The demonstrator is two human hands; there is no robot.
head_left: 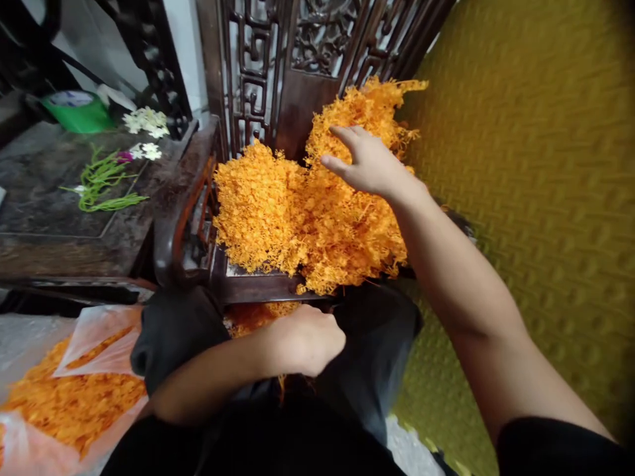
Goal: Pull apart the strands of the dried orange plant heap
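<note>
Heap of orange sprigs [278, 211] under right hand [367, 165], fingers spread; left hand [307, 340] fisted on stems [258, 317] — risk of shedding from rough raking.

Right hand [364, 162]: reached forward, palm down, fingers spread, loosely extended. Right arm [461, 291]: bare, stretched diagonally from lower right. Left hand [305, 340]: low, near body, curled into fist, knuckles up. Left forearm [213, 383]: bare, angled in from left.
</note>
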